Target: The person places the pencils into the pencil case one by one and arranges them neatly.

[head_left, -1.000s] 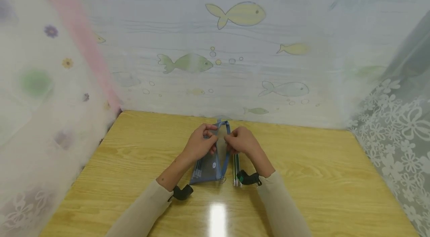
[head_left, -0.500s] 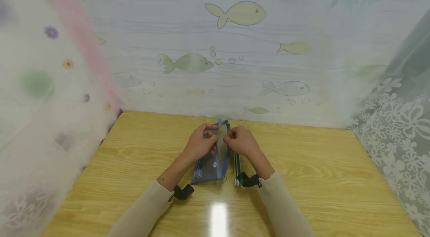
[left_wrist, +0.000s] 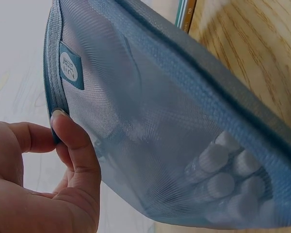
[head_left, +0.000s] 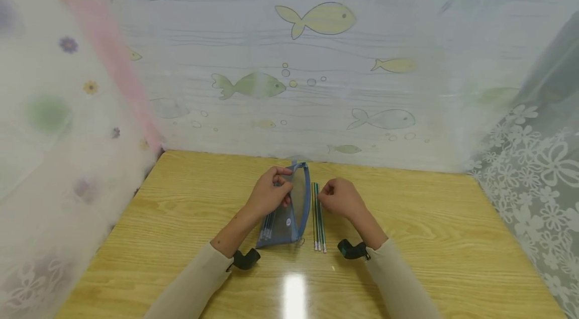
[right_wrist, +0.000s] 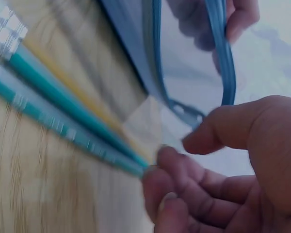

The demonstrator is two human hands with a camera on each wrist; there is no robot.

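A blue mesh zip pencil case (head_left: 281,231) stands on the table with its mouth spread, facing right. My left hand (head_left: 268,196) pinches the rim between thumb and forefinger, beside the small label tab (left_wrist: 69,65) in the left wrist view. Through the mesh show several pencils (left_wrist: 214,158) with white eraser ends. To the right of the case lie three pencils (head_left: 318,231), two green and one yellowish, their eraser ends toward me. My right hand (head_left: 341,199) is at their far part, thumb apart from the bent fingers; the fingertips (right_wrist: 157,182) overlap the pencils' far ends in the right wrist view.
The wood-grain table (head_left: 429,238) extends to both sides. Behind it hangs a fabric with printed fish (head_left: 260,84). Floral cloth (head_left: 86,123) borders the left, a lace curtain (head_left: 534,178) the right. Dark wrist cameras (head_left: 246,259) stick out under both forearms.
My right hand has let go of the case's right rim and moved right and toward me, over to the pencils. The left hand keeps its pinch in the same place.
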